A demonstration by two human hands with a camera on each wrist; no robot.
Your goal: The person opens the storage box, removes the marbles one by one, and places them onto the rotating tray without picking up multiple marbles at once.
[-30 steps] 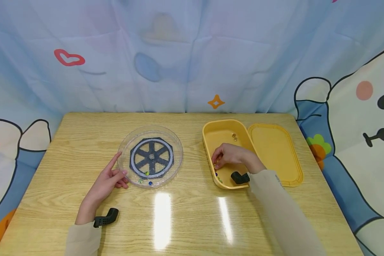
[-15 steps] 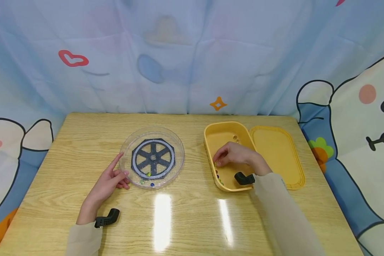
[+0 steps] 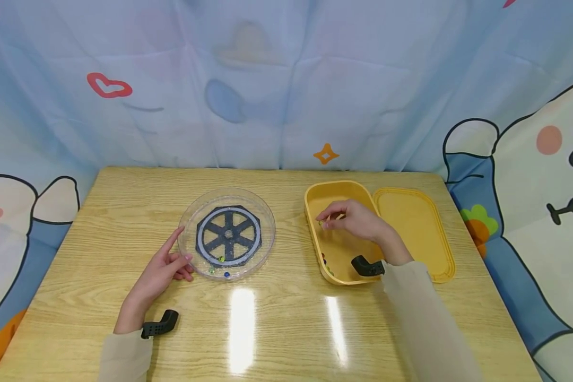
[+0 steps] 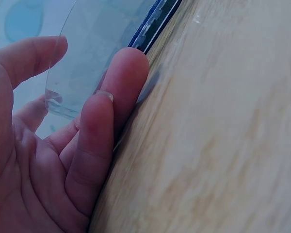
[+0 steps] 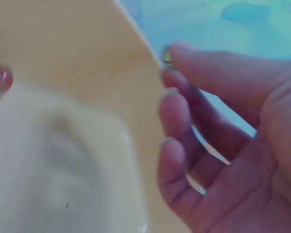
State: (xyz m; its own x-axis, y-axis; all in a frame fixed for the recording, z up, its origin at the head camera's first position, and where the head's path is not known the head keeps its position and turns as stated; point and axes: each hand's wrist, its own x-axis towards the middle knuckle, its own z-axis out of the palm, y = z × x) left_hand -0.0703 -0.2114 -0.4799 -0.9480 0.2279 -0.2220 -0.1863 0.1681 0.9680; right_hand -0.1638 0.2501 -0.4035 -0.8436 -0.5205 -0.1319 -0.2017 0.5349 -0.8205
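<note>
My left hand (image 3: 158, 271) rests at the near left side of a round clear plastic dish (image 3: 268, 241), the index finger stretched along its rim and the thumb touching it. The other fingers bend loosely against the dish's side. A dark spoked wheel pattern (image 3: 228, 233) shows in the dish. Near its front lie a yellow marble (image 3: 222, 259), a pale green marble (image 3: 211, 271) and a blue marble (image 3: 226, 274). Over the yellow tub (image 3: 310, 233), my right hand (image 3: 358, 220) pinches a yellow-green marble (image 5: 168, 57) between thumb and index fingertip.
Several marbles (image 3: 324, 261) lie along the tub's left wall; a reddish marble (image 5: 4, 78) shows there in the right wrist view. To the tub's right lies a flat yellow lid (image 3: 413, 228). A printed curtain (image 3: 267, 106) hangs behind the wooden table (image 3: 286, 329).
The right hand has risen from low by the tub's left wall, moving slightly away from me with the pinched marble. Left hand and dish hold their place; the head view shifted slightly.
</note>
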